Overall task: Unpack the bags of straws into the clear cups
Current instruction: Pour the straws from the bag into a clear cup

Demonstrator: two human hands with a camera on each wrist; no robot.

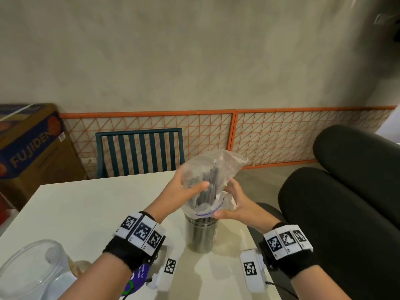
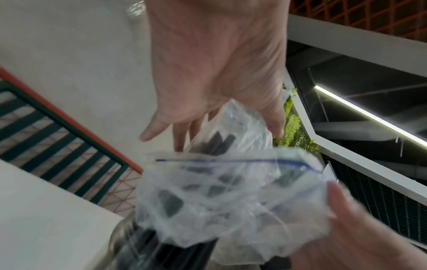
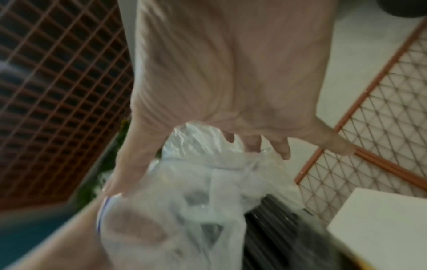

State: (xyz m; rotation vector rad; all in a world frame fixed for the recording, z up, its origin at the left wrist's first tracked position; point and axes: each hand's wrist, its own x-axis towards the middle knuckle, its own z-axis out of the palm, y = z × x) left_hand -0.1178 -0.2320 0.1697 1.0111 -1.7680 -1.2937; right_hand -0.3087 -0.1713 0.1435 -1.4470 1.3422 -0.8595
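Note:
A clear zip bag [image 1: 213,167] of black straws [image 1: 211,185] is held mouth-down over a clear cup [image 1: 201,237] standing on the white table [image 1: 86,213]. Straws reach from the bag's mouth into the cup. My left hand [image 1: 192,182] grips the middle of the bag, thumb in front. My right hand [image 1: 227,201] pinches the bag's blue-lined mouth just above the cup's rim. In the left wrist view the left hand [image 2: 215,82] curls round the bag [image 2: 231,191]. In the right wrist view the right hand [image 3: 219,91] holds crumpled plastic [image 3: 196,191] above the straws [image 3: 272,215].
A second clear cup [image 1: 32,271] stands at the table's near left corner, with a purple item [image 1: 140,276] beside it. A teal chair [image 1: 140,150] faces the far edge. Black cushions [image 1: 346,202] lie to the right, a cardboard box [image 1: 32,148] to the left.

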